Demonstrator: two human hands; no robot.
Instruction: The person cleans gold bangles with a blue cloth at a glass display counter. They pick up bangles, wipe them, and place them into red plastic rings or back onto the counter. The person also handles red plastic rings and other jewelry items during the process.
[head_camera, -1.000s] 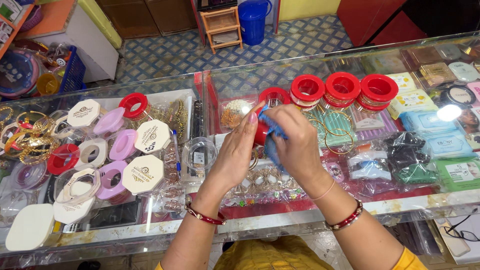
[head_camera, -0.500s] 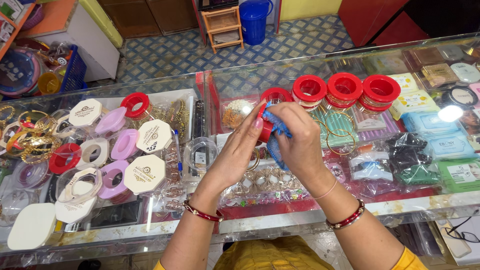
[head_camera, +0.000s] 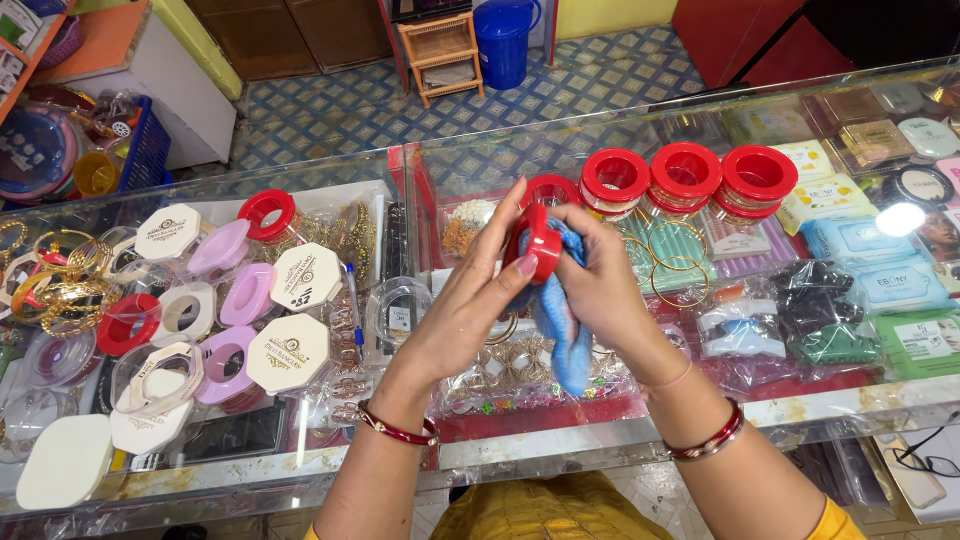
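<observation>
The left hand (head_camera: 470, 310) gripped a red round box (head_camera: 535, 240) by its rim, above the glass counter (head_camera: 600, 440). The right hand (head_camera: 600, 290) pressed a blue cloth (head_camera: 560, 320) against the box's far side, fingers closed around the cloth.

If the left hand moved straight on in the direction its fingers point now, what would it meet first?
The left hand points up and to the right, fingertips already on the red round box it holds. Beyond that, probably the row of red round boxes under the glass counter top; depth is unclear.
</observation>
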